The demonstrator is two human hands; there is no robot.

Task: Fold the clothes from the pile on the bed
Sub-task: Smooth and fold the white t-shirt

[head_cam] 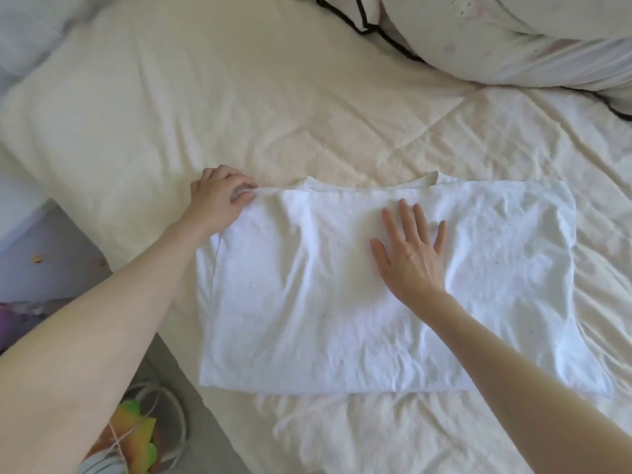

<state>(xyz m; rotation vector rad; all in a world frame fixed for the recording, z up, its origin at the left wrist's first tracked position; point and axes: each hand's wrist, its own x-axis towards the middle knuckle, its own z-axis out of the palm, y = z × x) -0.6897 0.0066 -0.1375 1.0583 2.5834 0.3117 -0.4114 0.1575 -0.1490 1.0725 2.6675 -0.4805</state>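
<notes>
Cables (150,405) and something yellow-green lie on the floor at near left, beside the bed (307,97). On the cream sheet in front of me the white T-shirt (307,319) lies spread flat, neckline at its far edge. My right hand (413,258) rests open on its middle, fingers straight. My left hand (219,196) pinches the shirt's far-left corner. Far right sits a pile of pale clothes (513,35) with black trim.
</notes>
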